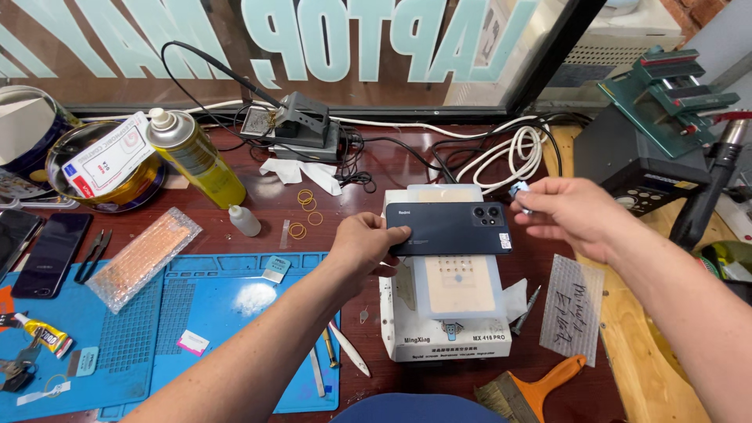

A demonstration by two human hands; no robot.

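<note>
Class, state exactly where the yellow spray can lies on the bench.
In the head view the yellow spray can lies tilted at upper left, between the round tin and the small white dropper bottle.

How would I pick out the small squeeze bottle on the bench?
Start at the blue silicone work mat on the dark red wooden bench. Just above its top edge, right of the tall yellow spray can, lies a small translucent white squeeze bottle. It is far shorter than the can.

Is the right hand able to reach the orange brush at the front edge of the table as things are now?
Probably yes. The right hand pinches a small blue part above the dark phone, so its fingers are busy. The orange brush lies uncovered below the right forearm, nothing blocking.
</note>
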